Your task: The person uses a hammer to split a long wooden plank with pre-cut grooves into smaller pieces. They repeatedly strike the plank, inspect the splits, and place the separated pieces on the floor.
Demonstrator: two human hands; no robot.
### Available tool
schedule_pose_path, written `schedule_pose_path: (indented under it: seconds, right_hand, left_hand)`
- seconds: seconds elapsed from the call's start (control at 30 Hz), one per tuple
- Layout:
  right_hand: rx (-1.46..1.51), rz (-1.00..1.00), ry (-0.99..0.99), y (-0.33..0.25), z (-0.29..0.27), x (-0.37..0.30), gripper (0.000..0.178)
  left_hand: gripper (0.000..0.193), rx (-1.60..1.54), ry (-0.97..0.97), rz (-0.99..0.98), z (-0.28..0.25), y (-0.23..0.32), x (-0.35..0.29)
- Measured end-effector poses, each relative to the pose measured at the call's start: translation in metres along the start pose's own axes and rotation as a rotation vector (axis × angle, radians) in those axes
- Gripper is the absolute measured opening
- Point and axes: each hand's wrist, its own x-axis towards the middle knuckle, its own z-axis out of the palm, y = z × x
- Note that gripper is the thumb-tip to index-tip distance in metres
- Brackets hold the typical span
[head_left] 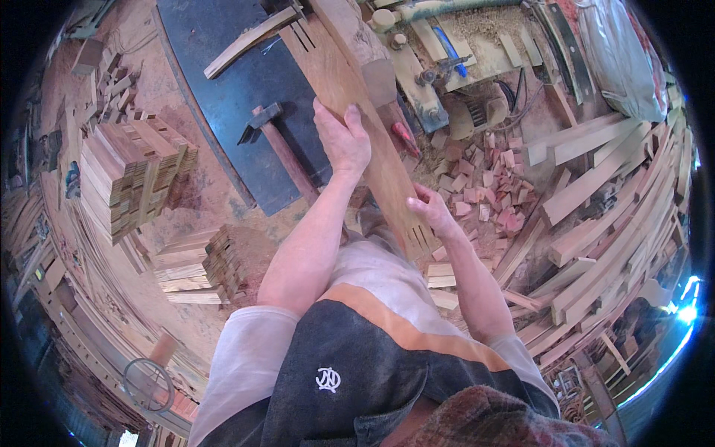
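Note:
A long brown wooden board [378, 138] runs slantwise in front of me, from the far middle down towards my waist. Slots are cut through it near both ends. My left hand [345, 141] is closed on its left edge, about midway along. Near the close end, my right hand [433, 212] grips the opposite edge, with part of the fingers hidden. At the board's far end a narrower wooden piece [249, 43] lies crosswise against it. A hammer [287, 155] with a wooden handle rests on the dark blue tabletop [216, 89], left of my left hand.
Stacks of cut wood pieces [134, 171] stand on the floor to the left. Small offcuts [484, 179] are heaped at the right, beside long planks [596, 216]. A red-handled tool [406, 138] lies beyond the board, near a machine with a blue clamp part [450, 52].

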Motion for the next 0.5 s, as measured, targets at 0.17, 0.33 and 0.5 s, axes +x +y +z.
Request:
schedule_pose_path:
  seconds: [0.17, 0.33, 0.5]
  right_hand:
    - [-0.005, 0.003, 0.008, -0.006, 0.002, 0.0, 0.083]
    - [-0.039, 0.009, -0.02, -0.011, 0.003, 0.001, 0.087]
    - [-0.013, 0.0, -0.015, -0.011, 0.002, 0.003, 0.089]
  left_hand:
    - [0.072, -0.009, -0.003, 0.018, 0.001, -0.003, 0.003]
    - [0.073, 0.005, 0.002, 0.019, 0.002, -0.005, 0.006]
    - [0.073, 0.033, 0.013, 0.022, 0.001, -0.003, 0.006]
